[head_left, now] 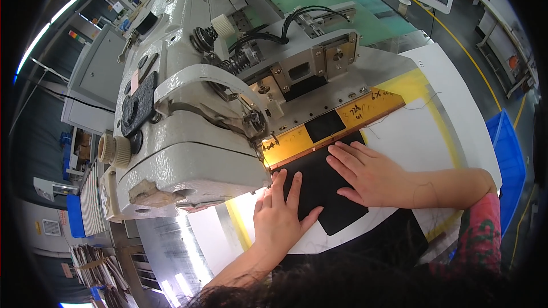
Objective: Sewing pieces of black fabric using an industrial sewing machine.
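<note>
Black fabric (317, 189) lies beneath right hand (368, 179), fingers spread; left hand (278, 221) touches fabric's edge, fingers wide. Yellow strip (365, 117) lies beyond.

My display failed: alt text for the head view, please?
Left-hand grip and right-hand grip, both open, rest partly on a matte black fabric panel beside a long, flat yellow strip and a glossy white metal sewing machine.

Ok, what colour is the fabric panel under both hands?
The fabric panel is plain black; best seen in the head view.
</note>
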Motion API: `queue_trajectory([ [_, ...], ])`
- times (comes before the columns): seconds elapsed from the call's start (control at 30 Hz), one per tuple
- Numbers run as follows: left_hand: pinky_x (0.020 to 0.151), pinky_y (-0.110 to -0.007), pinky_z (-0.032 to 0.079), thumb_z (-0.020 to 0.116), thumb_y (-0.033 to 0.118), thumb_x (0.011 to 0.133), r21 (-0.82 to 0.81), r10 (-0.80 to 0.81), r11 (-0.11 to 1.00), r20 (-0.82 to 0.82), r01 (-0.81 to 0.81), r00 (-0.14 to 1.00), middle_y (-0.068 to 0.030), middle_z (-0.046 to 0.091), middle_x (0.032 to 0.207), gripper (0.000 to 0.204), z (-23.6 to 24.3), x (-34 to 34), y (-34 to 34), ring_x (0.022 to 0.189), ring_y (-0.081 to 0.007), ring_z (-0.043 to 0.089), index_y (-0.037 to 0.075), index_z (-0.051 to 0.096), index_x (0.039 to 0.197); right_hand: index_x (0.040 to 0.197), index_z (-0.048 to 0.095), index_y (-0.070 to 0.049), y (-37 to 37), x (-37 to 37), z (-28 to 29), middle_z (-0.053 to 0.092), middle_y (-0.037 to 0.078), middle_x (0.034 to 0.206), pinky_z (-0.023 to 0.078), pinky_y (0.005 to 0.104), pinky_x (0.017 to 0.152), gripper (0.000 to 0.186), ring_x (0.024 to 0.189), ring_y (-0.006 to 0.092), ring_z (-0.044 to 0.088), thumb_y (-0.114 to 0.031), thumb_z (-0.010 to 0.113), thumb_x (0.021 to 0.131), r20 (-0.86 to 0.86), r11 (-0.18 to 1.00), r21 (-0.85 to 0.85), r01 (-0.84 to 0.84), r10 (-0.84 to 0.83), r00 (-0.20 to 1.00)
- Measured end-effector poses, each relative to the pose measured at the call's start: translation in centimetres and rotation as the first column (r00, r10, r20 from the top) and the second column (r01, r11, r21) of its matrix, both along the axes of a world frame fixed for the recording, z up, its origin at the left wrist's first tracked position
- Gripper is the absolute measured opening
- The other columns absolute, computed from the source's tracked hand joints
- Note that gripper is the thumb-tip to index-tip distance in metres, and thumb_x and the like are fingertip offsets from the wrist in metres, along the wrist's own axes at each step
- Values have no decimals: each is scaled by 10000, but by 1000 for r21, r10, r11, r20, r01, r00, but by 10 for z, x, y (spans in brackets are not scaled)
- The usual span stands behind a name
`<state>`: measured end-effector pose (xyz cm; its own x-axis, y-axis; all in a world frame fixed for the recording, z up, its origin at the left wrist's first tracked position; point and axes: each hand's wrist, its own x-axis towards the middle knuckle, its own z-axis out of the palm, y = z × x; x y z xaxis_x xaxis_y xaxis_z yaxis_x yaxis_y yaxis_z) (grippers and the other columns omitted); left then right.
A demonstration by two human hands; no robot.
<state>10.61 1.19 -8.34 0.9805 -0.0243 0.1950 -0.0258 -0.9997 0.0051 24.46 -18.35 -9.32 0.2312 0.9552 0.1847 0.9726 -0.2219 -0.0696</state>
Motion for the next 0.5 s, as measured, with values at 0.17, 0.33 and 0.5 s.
queue_trajectory([
  [0.17,759,-357,496,689,543,741,17,-6,1000,-23,6,1000,-183,497,1305,742,4,0,1,921,-293,625,80,539,1300,1290,469,99,1,2,0,448,260,1347,300,438,1092,615,1288,366,415,-396,507,927,-1,1000,-7,-20,20,1000],
  [0.33,755,-350,496,687,545,743,30,-4,1000,2,4,1000,-179,499,1305,736,4,0,0,913,-281,626,83,544,1298,1290,468,98,1,4,1,443,259,1354,299,436,1093,616,1285,363,418,-397,506,926,-41,997,-64,-36,33,999],
  [0.5,748,-346,498,690,544,741,30,-16,999,27,15,1000,-175,506,1301,735,1,-1,2,911,-279,630,90,544,1300,1291,465,95,1,5,2,438,256,1358,300,436,1093,614,1283,359,421,-391,516,921,-20,999,-7,-35,35,999],
])
